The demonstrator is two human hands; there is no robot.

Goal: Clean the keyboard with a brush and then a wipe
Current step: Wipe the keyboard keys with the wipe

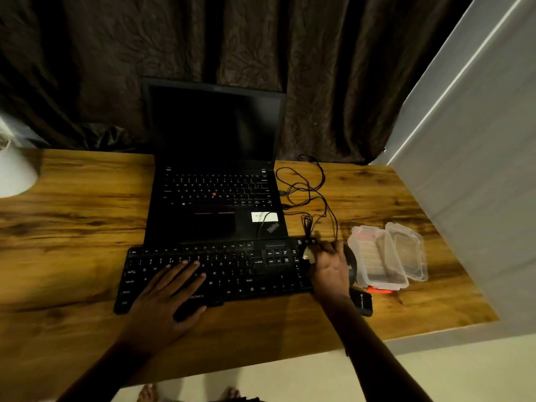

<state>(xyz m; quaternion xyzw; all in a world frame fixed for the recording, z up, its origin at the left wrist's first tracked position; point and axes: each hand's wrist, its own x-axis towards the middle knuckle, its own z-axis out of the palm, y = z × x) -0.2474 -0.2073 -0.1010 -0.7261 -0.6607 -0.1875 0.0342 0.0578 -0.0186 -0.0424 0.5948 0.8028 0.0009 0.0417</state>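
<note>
Toes (148, 394) at the bottom edge, then both forearms reaching over the table (72, 227). Left hand (165, 297) lies flat on the left half of the keyboard (232, 271), fingers straight and spread, pressing it down, holding nothing. Right hand (330, 271) is at the keyboard's right end over the number pad, fingers curled round a small pale item, likely the brush (307, 255); only its light tip shows, touching the keys there. Keyboard sits just in front of the open laptop (214, 169), screen dark. Mouse (351, 265) is just beside the right hand, partly hidden by it. Clear box (377, 256) with its lid flipped open is right of that; contents too blurred to tell. Cables (307, 187) loop by the laptop.

Progress, judged: brush step in hand, working the right end. No wipe seen anywhere, so the wipe step looks not yet begun. How many keys are already brushed cannot be told.
</note>
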